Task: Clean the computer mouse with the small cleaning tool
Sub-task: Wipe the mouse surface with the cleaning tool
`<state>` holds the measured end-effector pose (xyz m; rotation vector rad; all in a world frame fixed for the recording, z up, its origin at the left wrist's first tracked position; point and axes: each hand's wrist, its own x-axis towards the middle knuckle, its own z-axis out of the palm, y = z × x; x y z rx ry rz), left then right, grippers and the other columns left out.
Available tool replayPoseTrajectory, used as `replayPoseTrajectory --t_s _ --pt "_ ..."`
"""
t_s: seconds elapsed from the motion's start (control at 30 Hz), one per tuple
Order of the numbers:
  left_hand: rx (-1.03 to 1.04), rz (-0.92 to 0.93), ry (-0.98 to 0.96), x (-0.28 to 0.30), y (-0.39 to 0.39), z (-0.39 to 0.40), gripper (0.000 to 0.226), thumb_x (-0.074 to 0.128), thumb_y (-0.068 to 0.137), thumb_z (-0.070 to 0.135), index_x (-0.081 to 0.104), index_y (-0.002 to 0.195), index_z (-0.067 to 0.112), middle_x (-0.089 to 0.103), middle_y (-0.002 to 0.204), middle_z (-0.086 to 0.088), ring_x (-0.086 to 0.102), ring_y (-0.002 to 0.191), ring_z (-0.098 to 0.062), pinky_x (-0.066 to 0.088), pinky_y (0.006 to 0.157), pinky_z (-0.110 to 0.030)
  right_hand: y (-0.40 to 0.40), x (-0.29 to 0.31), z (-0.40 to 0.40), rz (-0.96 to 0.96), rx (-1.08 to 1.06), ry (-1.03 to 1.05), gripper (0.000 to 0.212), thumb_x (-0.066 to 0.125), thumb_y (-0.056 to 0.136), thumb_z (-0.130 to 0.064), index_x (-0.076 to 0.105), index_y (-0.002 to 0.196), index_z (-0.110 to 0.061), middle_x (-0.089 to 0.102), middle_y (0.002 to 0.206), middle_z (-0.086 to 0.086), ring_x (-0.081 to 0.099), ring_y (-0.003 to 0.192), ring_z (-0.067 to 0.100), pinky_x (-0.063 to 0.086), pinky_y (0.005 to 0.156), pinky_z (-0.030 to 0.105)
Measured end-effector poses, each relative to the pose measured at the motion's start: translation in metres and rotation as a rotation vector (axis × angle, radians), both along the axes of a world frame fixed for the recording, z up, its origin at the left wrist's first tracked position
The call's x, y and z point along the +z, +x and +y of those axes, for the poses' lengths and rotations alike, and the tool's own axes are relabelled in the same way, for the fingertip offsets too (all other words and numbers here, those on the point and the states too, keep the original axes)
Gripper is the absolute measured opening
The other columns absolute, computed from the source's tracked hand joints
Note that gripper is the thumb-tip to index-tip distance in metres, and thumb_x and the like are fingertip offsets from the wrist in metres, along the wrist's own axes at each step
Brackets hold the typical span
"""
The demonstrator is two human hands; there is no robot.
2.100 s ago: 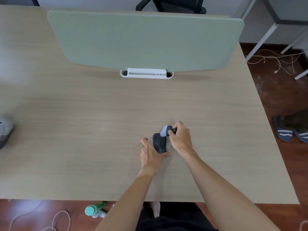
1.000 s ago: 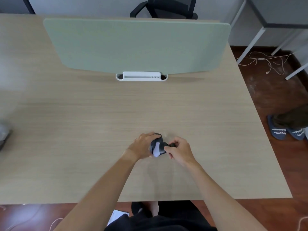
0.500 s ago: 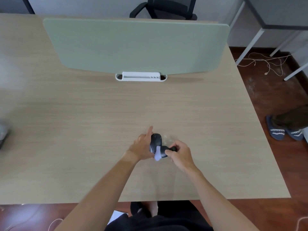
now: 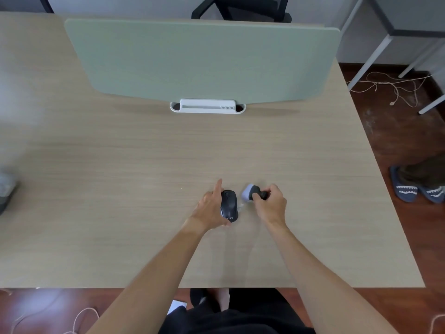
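Note:
A black computer mouse lies flat on the wooden desk, its buttons pointing away from me. My left hand rests against its left side, thumb at the near end, index finger stretched out past the front. My right hand grips the dark handle of the small cleaning tool. The tool's pale lilac head points left and hovers just right of the mouse, apart from it.
A sage green divider panel on a white holder crosses the back of the desk. A grey object sits at the left edge. An office chair stands behind; cables and slippered feet are on the floor right.
The tool has lifted off the mouse and moved to the right of it. The mouse now lies flat on the desk, with my left hand loosened beside it.

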<state>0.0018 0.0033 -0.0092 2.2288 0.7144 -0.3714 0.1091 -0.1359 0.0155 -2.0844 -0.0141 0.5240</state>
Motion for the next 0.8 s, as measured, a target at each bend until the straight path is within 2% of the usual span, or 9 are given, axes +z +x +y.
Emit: replayPoseTrajectory --t_s 0.1,0.2,0.3,0.4,0.47,0.57,0.6,0.7,0.8 --pt "0.013 -0.006 -0.001 -0.001 0.001 0.000 0.135 0.092 0.055 0.026 -0.001 0.152 0.020 0.047 0.140 -0.005 0.042 0.126 -0.028 0.040 0.096 -0.037 0.001 0.000 0.002 0.099 -0.055 0.122 0.015 0.066 0.080 -0.003 0.055 0.077 -0.012 0.061 0.070 0.011 0.054 0.053 0.021 0.045 0.049 0.023" --pt "0.029 -0.021 -0.016 -0.001 0.001 -0.001 0.133 0.092 0.056 0.022 0.000 0.152 0.016 0.048 0.140 -0.005 0.042 0.126 -0.028 0.040 0.097 -0.036 -0.003 -0.003 0.007 0.185 0.049 0.127 0.012 0.068 0.081 -0.002 0.057 0.083 -0.007 0.062 0.070 0.014 0.055 0.049 0.021 0.047 0.052 0.030" --pt "0.046 -0.022 -0.039 0.000 0.001 -0.001 0.135 0.093 0.056 0.021 -0.001 0.153 0.016 0.043 0.145 -0.006 0.040 0.130 -0.028 0.036 0.100 -0.033 -0.007 -0.005 0.007 0.025 0.103 0.009 0.013 0.064 0.082 -0.003 0.053 0.078 -0.007 0.056 0.069 0.003 0.050 0.057 0.016 0.040 0.051 0.014" --pt "0.076 -0.020 -0.065 0.001 0.001 -0.002 0.137 0.093 0.054 0.019 -0.001 0.153 0.015 0.038 0.148 -0.006 0.037 0.133 -0.028 0.034 0.103 -0.032 -0.009 0.000 0.010 -0.061 0.084 0.030 0.015 0.062 0.082 -0.002 0.050 0.075 -0.008 0.050 0.065 -0.002 0.043 0.055 0.012 0.037 0.048 0.013" --pt "0.104 -0.018 -0.082 0.001 0.001 -0.003 0.139 0.094 0.051 0.019 -0.001 0.153 0.016 0.040 0.145 -0.007 0.037 0.133 -0.028 0.036 0.104 -0.034 -0.011 0.003 0.014 0.041 0.112 0.075 0.010 0.065 0.077 -0.002 0.054 0.076 -0.004 0.053 0.065 0.001 0.047 0.055 0.013 0.040 0.051 0.017" --pt "0.122 -0.004 -0.099 0.003 0.002 -0.004 0.136 0.093 0.052 0.016 0.002 0.153 0.018 0.043 0.139 -0.010 0.040 0.130 -0.029 0.040 0.103 -0.038 -0.013 0.002 0.018 0.219 0.242 0.046 0.009 0.066 0.071 -0.004 0.059 0.074 -0.009 0.057 0.065 0.004 0.053 0.060 0.021 0.043 0.055 0.031" --pt "0.122 0.004 -0.103 0.003 0.002 -0.003 0.134 0.093 0.052 0.017 0.004 0.152 0.019 0.043 0.138 -0.010 0.041 0.129 -0.030 0.041 0.102 -0.039 -0.014 0.001 0.018 0.214 0.254 0.025 0.009 0.066 0.072 -0.005 0.060 0.077 -0.009 0.057 0.066 0.003 0.053 0.061 0.020 0.043 0.056 0.030" --pt "0.114 0.015 -0.101 0.004 0.001 -0.003 0.126 0.092 0.053 0.019 0.011 0.149 0.022 0.044 0.138 -0.009 0.039 0.129 -0.030 0.041 0.098 -0.037 -0.013 -0.001 0.017 0.044 0.133 0.013 0.007 0.064 0.080 -0.004 0.060 0.086 -0.004 0.057 0.072 0.000 0.051 0.063 0.015 0.040 0.052 0.013" --pt "0.105 0.026 -0.090 0.004 0.000 -0.002 0.125 0.092 0.052 0.021 0.012 0.147 0.024 0.043 0.137 -0.009 0.037 0.128 -0.028 0.040 0.096 -0.036 -0.010 0.005 0.016 -0.092 0.072 0.045 0.005 0.061 0.083 -0.003 0.056 0.085 -0.004 0.053 0.070 -0.002 0.048 0.062 0.013 0.040 0.053 0.011"
